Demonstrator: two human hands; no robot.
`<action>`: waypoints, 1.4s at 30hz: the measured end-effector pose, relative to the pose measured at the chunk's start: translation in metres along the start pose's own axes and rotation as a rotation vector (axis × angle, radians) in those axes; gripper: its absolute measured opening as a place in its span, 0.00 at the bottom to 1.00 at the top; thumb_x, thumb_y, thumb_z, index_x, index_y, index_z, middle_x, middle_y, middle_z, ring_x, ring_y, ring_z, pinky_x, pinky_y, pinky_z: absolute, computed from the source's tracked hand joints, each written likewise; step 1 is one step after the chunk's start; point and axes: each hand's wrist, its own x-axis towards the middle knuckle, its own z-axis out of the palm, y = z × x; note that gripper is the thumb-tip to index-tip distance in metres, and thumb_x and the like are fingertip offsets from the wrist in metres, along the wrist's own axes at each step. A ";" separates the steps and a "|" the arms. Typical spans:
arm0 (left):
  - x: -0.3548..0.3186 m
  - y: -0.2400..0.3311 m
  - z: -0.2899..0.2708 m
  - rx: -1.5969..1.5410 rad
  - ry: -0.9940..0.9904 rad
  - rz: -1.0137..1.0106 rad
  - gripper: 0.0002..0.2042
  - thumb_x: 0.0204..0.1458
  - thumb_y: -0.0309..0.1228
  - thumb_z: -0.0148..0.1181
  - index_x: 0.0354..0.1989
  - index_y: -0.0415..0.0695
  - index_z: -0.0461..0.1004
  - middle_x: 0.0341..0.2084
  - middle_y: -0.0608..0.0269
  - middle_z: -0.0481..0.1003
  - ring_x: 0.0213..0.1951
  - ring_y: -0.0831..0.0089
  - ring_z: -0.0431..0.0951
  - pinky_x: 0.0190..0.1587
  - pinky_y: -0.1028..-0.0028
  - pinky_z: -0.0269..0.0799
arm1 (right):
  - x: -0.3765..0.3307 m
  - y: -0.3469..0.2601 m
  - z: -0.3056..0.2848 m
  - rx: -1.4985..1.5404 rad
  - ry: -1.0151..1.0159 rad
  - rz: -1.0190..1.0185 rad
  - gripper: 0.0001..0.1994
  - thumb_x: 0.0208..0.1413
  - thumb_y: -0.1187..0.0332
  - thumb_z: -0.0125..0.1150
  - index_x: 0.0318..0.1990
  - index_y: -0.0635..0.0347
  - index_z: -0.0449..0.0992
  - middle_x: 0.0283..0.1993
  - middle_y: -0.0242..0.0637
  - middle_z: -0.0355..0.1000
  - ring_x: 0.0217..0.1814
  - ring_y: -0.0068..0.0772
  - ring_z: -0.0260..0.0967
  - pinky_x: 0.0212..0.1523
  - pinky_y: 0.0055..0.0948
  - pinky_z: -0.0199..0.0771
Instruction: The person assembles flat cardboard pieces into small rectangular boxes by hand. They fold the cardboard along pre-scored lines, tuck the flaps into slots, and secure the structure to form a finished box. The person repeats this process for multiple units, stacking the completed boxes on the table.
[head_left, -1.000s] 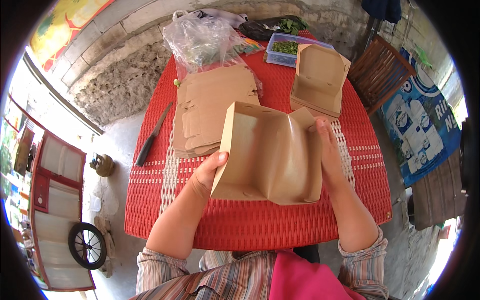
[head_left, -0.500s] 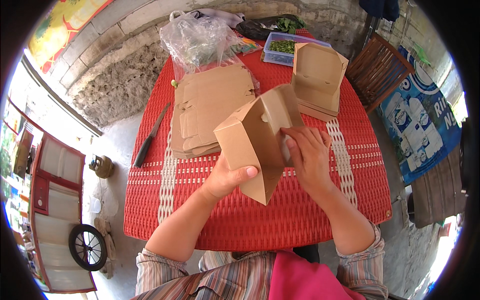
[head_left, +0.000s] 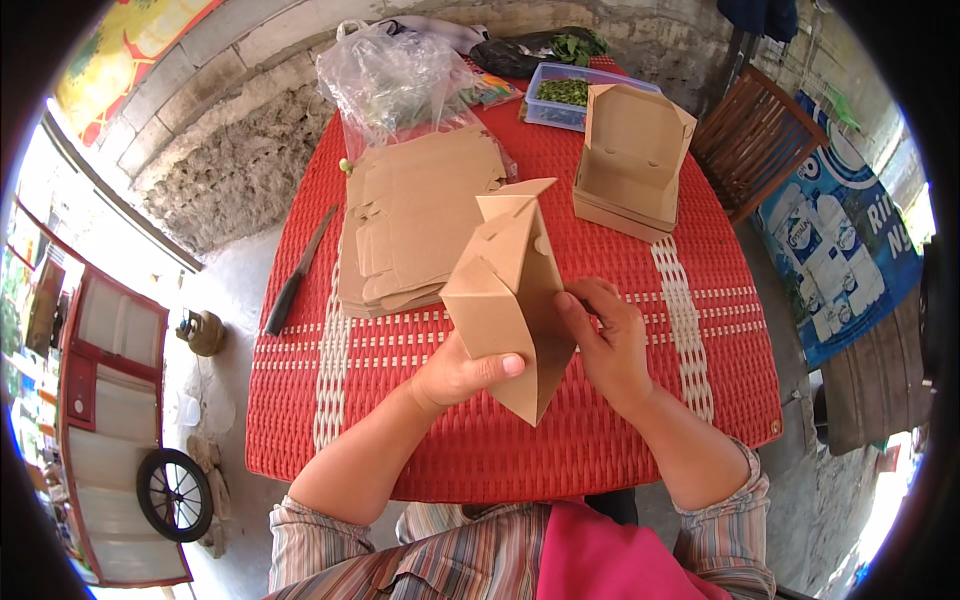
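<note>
Between my hands, above the near part of the table, a partly folded brown cardboard box [head_left: 490, 325] stands tilted. My left hand [head_left: 455, 375] grips its near left wall, the thumb lying across the outside. The fingers of my right hand [head_left: 605, 335] pinch the box's right edge. Just beyond it lies a stack of flat cardboard box blanks [head_left: 415, 210]. Farther right sits a folded cardboard box [head_left: 630, 185] with its lid raised. The inside of the held box is mostly turned out of sight.
A knife [head_left: 300, 275] with a black handle lies at the left of the red woven table [head_left: 450, 460]. At the back are a clear plastic bag [head_left: 390, 85], a blue-rimmed tub of chopped greens [head_left: 545, 115] and a black bag [head_left: 510, 55]. A wooden chair [head_left: 755, 140] stands at the right.
The held box has turned and its walls have drawn together, narrowing the opening. My right hand has moved from inside its far panel to its right edge, slightly nearer me.
</note>
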 end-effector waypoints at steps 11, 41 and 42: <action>0.016 0.038 -0.020 0.325 0.442 0.616 0.38 0.52 0.41 0.67 0.70 0.45 0.57 0.62 0.58 0.64 0.62 0.61 0.65 0.65 0.60 0.60 | 0.019 0.003 -0.027 -0.657 0.089 -0.577 0.06 0.47 0.76 0.68 0.33 0.58 0.78 0.25 0.32 0.70 0.29 0.33 0.72 0.57 0.44 0.68; 0.023 0.022 -0.011 1.641 -0.013 0.621 0.10 0.40 0.21 0.58 0.34 0.39 0.76 0.30 0.62 0.69 0.37 0.63 0.72 0.42 0.66 0.73 | 0.019 0.030 -0.006 -0.729 -0.195 -0.654 0.04 0.44 0.73 0.69 0.28 0.55 0.79 0.29 0.28 0.68 0.37 0.29 0.70 0.54 0.38 0.68; 0.023 0.023 -0.011 1.659 -0.031 0.621 0.09 0.40 0.22 0.58 0.33 0.39 0.76 0.30 0.62 0.69 0.37 0.63 0.72 0.41 0.67 0.72 | 0.019 0.030 -0.006 -0.738 -0.211 -0.656 0.05 0.43 0.73 0.69 0.27 0.55 0.78 0.28 0.28 0.68 0.37 0.29 0.70 0.53 0.38 0.68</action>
